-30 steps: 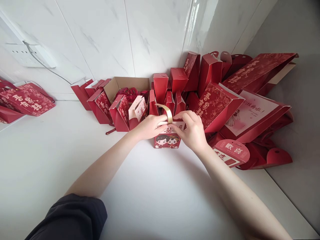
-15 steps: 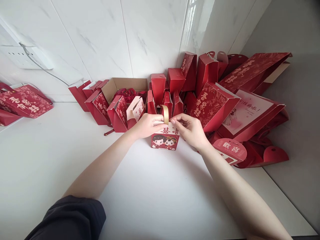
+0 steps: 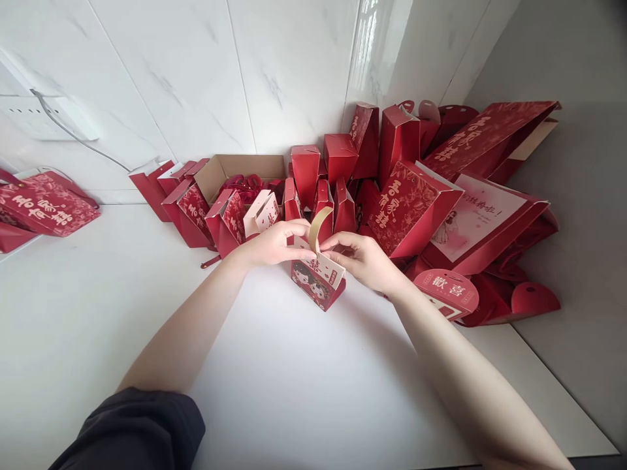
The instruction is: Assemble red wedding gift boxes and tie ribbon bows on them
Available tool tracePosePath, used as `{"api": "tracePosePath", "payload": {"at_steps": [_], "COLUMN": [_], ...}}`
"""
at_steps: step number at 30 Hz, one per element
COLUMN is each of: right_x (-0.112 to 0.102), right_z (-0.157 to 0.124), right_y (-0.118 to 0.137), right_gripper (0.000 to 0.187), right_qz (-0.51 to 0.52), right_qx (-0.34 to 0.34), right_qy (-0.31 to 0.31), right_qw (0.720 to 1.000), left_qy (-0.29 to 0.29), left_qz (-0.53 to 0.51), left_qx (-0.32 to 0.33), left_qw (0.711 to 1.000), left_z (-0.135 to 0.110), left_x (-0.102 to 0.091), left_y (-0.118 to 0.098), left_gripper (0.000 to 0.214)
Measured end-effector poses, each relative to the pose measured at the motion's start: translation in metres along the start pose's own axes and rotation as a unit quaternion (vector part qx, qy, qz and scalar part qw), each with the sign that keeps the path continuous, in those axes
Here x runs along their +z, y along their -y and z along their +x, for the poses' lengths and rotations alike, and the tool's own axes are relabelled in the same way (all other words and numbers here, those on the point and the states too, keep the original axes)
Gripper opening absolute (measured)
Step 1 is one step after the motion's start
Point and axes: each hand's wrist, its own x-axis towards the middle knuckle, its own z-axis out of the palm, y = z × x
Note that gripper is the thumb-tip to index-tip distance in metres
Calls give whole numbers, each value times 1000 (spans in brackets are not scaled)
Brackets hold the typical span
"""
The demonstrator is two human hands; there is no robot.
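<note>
A small red gift box [image 3: 316, 282] with a cartoon couple printed on its front and a gold ribbon handle [image 3: 317, 227] sits tilted on the white table [image 3: 294, 391]. My left hand [image 3: 272, 243] grips the box's top left, fingers curled at the base of the ribbon. On the top right my right hand [image 3: 361, 260] pinches the box's pale flap. Both hands are closed on the box.
Behind the hands a heap of red folded boxes and bags fills the tiled corner, around an open brown carton [image 3: 230, 171]. Large red bags [image 3: 470, 219] lie at the right, a round-topped red box [image 3: 448, 292] beside my right wrist. More red bags [image 3: 42, 207] lie far left.
The box has turned and tipped, so its printed front now faces down-left. The ribbon loop has swung upright and both hands have shifted slightly left with it.
</note>
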Motion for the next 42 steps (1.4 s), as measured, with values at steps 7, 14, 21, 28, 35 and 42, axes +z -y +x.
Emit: {"api": "tracePosePath", "payload": {"at_steps": [7,14,21,28,35,42], "right_x": [8,20,24,27,17,23], "right_z": [-2,-1,-4,-5,-5,-6], "right_y": [2,-4,-3,6,5,4], "right_gripper": [13,4,6,8,8,5], "right_qz": [-56,-142,-126,-165,-167,-202], "right_qx": [-44,-43,-23,-55,-8,0], "right_qy": [-36,-142,-148,-138,-131,-146], "right_qw": [997,979,981,975,977,968], "left_qy": [-32,-147,-111,-187,-191,-170], "left_qz": [40,167,150,184,163,171], "left_qx": [28,-63,-105,-95,-98,-78], "left_qw": [998,973,977,960,963,967], "left_z": [1,-3,-9,-2,-1,1], "left_x": [2,24,40,46,43,43], "left_y": [-1,-28,-55,-34,-21,-24], "left_gripper": [21,25,21,24,28,28]}}
